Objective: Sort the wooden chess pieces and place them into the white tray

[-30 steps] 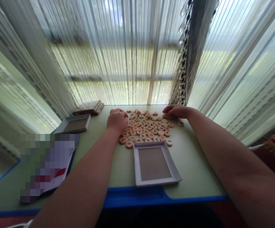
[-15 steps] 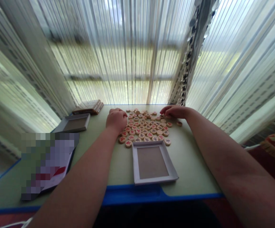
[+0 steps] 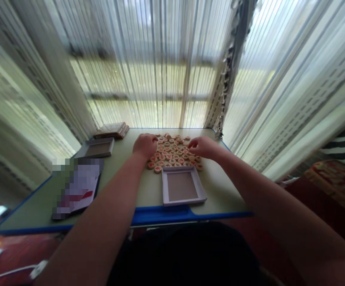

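Round wooden Chinese chess pieces [image 3: 168,157], marked in red or dark characters, lie spread over the table, a few stacked or blank side up at the back. My left hand [image 3: 145,145] rests at the left border of the spread, its fingers curled inward; whatever is under or in them is hidden. On the right border, my right hand [image 3: 203,147] touches the pieces with bent, slightly parted fingers, and I see nothing held. A shallow grey-white box tray [image 3: 165,190] stands in front of the pieces, nearest to me, with nothing in it.
At the left are a second shallow tray [image 3: 112,147], a stack of book-like items [image 3: 112,129] behind it, and a blurred-out tablet-like device [image 3: 83,186]. The table's blue edge [image 3: 160,214] runs along the front. Sheer striped curtains [image 3: 148,79] hang behind the table.
My right hand has moved left, inward against the pieces, and its fingers are more bent. The right side of the spread is narrower. My left hand stays at the left border. The view has shifted.
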A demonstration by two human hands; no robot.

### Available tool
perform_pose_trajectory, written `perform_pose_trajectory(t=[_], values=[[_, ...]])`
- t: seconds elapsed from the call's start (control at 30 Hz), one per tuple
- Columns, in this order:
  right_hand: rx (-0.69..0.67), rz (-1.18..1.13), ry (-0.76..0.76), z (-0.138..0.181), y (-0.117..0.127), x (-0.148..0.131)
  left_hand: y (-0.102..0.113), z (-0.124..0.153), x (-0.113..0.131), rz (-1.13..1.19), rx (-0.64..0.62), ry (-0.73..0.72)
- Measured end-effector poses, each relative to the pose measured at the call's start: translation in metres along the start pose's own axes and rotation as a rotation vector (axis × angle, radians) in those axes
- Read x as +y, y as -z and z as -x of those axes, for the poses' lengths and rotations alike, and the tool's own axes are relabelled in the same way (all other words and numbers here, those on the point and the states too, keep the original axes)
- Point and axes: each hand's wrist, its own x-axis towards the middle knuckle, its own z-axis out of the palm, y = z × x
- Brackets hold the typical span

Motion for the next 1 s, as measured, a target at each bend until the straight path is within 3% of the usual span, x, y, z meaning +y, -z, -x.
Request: perform_pose_trajectory(t=[0.07,0.17,0.37,0.57,0.7,1.0], values=[[0.02,-0.031,0.083,0.018,-0.004,0.003,0.001,0.002,0.001,-0.005,-0.011,-0.018],[-0.084,-0.093,0.145,0.029,-0.007,0.011,0.001,0.005,0.001,0.0,-0.003,-0.042],[-0.131,-0.106,0.115,0.024,-0.008,0.02,0.002,0.007,0.003,-0.005,-0.039,-0.034],[-0.047,-0.113,0.092,0.025,-0.013,0.019,0.001,0.007,0.003,-0.011,-0.054,-0.053],[-0.094,-0.152,0.028,0.025,-0.013,0.018,0.001,0.007,0.003,-0.016,-0.054,-0.053],[-0.162,-0.121,0.04,0.023,-0.013,0.012,-0.001,0.004,0.003,-0.028,-0.08,-0.075]])
